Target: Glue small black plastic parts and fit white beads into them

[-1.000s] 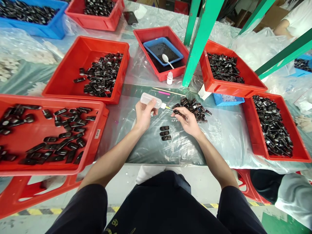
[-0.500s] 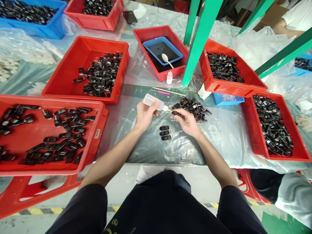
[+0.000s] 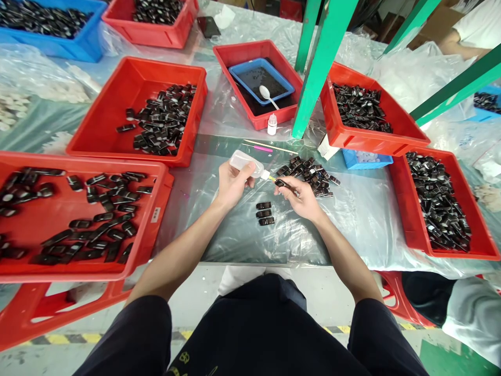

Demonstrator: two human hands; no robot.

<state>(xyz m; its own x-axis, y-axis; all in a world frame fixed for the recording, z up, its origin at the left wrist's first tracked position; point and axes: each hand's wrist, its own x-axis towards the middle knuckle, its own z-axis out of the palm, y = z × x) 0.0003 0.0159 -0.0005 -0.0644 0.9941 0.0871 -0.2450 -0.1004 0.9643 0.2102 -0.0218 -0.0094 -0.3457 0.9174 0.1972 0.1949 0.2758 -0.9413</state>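
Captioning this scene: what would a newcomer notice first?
Red bins of black parts stand left and right, and a bright green post rises at upper centre. Between the bins, the left hand holds a translucent bottle, its tip pointed at a black piece in the right hand.

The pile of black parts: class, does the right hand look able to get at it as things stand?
Probably yes: the right hand is beside the pile, with nothing visible between, though the black part it holds may hinder it.
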